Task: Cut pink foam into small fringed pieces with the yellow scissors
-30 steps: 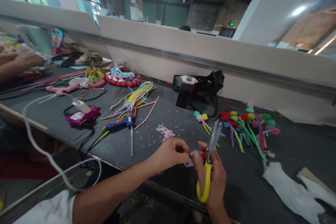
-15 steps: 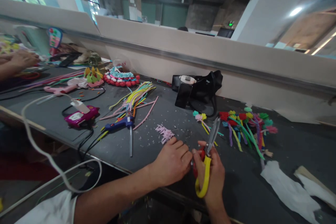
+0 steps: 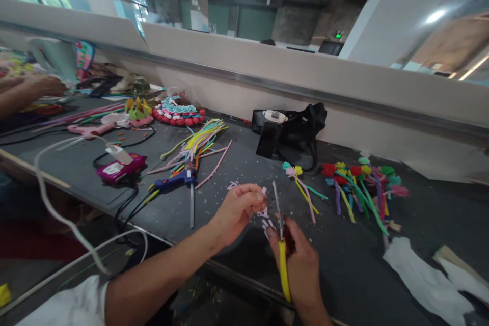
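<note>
My left hand point(image 3: 239, 214) is closed, thumb and fingertips pinched on a pale pink fringed chenille strip point(image 3: 263, 211), which hangs partly hidden below the fingers. Close by on the right, my right hand point(image 3: 303, 265) is wrapped round scissors point(image 3: 283, 267) with a yellow handle, blades pointing up and away. Short pink ends show beside the right thumb; whether the thumb grips them I cannot tell. Behind my left hand, a bit of pink chenille point(image 3: 232, 184) lies on the dark table among small clippings.
A blue glue gun point(image 3: 173, 182) lies left beside a bundle of chenille stems point(image 3: 202, 140). Chenille flowers point(image 3: 355, 178) lie right, near white cloth point(image 3: 424, 280). A black bag point(image 3: 305, 132) and phone point(image 3: 269, 138) stand behind. Another person's hand point(image 3: 42, 85) is far left. A white cable point(image 3: 49, 188) crosses the left edge.
My left hand has turned and risen from the table with the pink strip pinched in its fingers. The right hand has tilted the scissors and shifted slightly left and down.
</note>
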`<state>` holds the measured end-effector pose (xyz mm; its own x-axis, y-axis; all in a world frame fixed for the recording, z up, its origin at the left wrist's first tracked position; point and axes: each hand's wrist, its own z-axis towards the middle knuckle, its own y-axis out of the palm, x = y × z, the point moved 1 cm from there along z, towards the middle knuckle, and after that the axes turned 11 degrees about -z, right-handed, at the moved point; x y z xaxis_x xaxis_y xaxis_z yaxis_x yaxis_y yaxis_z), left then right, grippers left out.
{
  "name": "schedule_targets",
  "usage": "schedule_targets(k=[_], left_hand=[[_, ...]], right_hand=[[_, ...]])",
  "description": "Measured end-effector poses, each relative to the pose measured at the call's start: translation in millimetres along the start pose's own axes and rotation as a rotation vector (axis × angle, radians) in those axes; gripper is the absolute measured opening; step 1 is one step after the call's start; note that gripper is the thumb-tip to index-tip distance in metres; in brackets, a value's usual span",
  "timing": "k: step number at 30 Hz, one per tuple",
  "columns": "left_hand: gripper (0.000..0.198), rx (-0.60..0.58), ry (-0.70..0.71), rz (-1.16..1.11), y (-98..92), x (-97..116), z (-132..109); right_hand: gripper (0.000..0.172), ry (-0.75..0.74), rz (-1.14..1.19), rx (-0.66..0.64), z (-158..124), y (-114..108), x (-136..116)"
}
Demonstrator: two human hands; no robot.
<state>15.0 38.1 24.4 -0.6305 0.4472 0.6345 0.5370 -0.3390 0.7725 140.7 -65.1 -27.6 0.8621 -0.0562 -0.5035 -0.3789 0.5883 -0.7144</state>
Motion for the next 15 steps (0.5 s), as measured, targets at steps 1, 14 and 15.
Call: schedule_targets(k=[1,14,15], left_hand=[[0.006,-0.005,-0.006,-0.041,-0.3,0.1,0.1],[0.011,0.018,-0.001,-0.109,-0.6,-1.4,-0.5],[0.012,0.027,-0.002,-0.105,-0.4,-1.7,-0.7]], right_hand=[[0.032,-0.016,-0.011,-0.007,-1.9,1.5,0.0],[0.034,-0.138,-0.236,0.056,-6.9,4.6,-0.2],[0.033,-0.142,-0.238,0.059,-7.3,4.7,-0.7]])
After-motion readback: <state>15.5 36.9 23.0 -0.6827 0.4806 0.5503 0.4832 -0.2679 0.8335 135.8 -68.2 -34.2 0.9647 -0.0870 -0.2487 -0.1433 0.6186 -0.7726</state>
